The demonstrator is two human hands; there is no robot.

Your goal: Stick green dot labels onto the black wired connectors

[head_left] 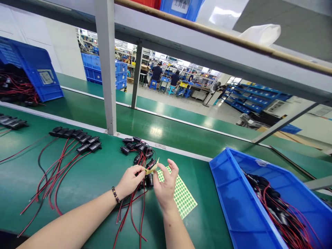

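Observation:
My left hand (131, 181), with a beaded bracelet on its wrist, pinches a small pale-yellow paper strip (149, 171). My right hand (166, 183) has its thumb and index finger at the strip's other end, its remaining fingers raised. Part of a sheet of round green stickers (185, 197) lies under the right hand on the table. Just beyond and below both hands is a loose heap of black cylindrical parts (142, 148) with red and black wires, partly hidden by the fingers.
Left of my hands, a row of similar black parts (77, 135) trails wires. A blue bin (223, 176) of wired parts stands at right; another blue bin (43, 74) lies tilted at far left. A grey shelf post (105, 69) rises beyond the green table (88, 193). People sit working far behind.

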